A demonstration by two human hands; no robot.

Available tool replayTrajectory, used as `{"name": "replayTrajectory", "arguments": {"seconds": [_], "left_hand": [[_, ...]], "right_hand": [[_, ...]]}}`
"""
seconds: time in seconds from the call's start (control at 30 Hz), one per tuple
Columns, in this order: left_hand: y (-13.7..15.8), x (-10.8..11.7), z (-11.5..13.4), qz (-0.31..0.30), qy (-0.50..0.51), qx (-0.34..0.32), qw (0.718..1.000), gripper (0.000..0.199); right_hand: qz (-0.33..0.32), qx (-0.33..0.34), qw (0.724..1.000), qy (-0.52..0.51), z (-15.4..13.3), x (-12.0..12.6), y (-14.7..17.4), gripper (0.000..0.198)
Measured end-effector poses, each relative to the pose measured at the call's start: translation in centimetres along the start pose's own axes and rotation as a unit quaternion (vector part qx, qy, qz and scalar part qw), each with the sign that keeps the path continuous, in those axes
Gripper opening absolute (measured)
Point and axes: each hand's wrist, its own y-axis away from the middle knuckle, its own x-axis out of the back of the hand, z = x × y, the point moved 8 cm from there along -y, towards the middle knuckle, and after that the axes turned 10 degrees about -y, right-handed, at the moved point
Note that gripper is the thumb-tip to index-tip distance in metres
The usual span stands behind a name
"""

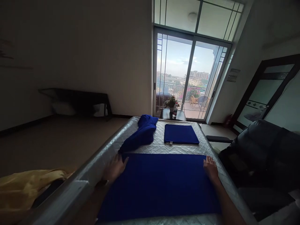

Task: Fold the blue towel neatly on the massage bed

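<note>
A dark blue cloth [164,186] lies spread flat in front of me on a silvery quilted cover [154,149]. My left hand [115,168] rests at its far left corner, fingers stretched out and thumb apart. At the far right corner my right hand [211,167] lies with its fingers extended over the edge. Beyond the spread cloth, a neatly folded blue cloth [181,133] with a small white label sits on the right. A crumpled blue cloth [142,132] lies to its left, one end reaching close to my left hand.
Past the far end stands a small dark table [180,116] with a potted plant [172,102] and a bottle [175,111]. A black leather chair [264,153] is close on the right. Yellow fabric [25,190] lies at lower left. Glass sliding doors [187,75] stand behind.
</note>
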Motion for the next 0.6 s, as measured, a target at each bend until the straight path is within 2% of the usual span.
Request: {"name": "replayTrajectory", "arguments": {"seconds": [0.07, 0.13, 0.23, 0.33, 0.4, 0.47, 0.53, 0.6], "left_hand": [[0.6, 0.1, 3.9, 0.005, 0.020, -0.070, 0.997, 0.068], [1.6, -0.1, 8.7, 0.001, 0.046, -0.159, 0.986, 0.067], [3.3, -0.7, 15.1, -0.010, 0.076, -0.257, 0.963, 0.067], [4.4, -1.1, 18.1, -0.017, 0.096, -0.307, 0.947, 0.069], [4.6, -1.3, 17.9, -0.019, 0.106, -0.306, 0.946, 0.069], [4.4, -1.4, 16.0, -0.021, 0.103, -0.270, 0.957, 0.068], [4.2, -1.6, 12.7, -0.030, 0.077, -0.204, 0.976, 0.064], [4.4, -1.8, 8.8, -0.030, 0.041, -0.154, 0.987, 0.061]], "right_hand": [[-0.008, 0.049, 0.999, -0.007, -3.7, -0.6, 1.3, 0.059], [-0.029, 0.111, 0.993, -0.022, -8.8, -2.3, 3.1, 0.055], [-0.077, 0.225, 0.968, -0.085, -16.8, -5.4, 6.6, 0.057], [-0.114, 0.266, 0.949, -0.127, -21.0, -7.3, 9.1, 0.058], [-0.129, 0.258, 0.948, -0.133, -21.1, -7.5, 9.6, 0.060], [-0.135, 0.241, 0.952, -0.131, -19.5, -7.0, 9.3, 0.063], [-0.132, 0.226, 0.957, -0.124, -16.4, -6.2, 8.6, 0.065], [-0.120, 0.201, 0.967, -0.102, -12.0, -5.3, 7.7, 0.064]]}}
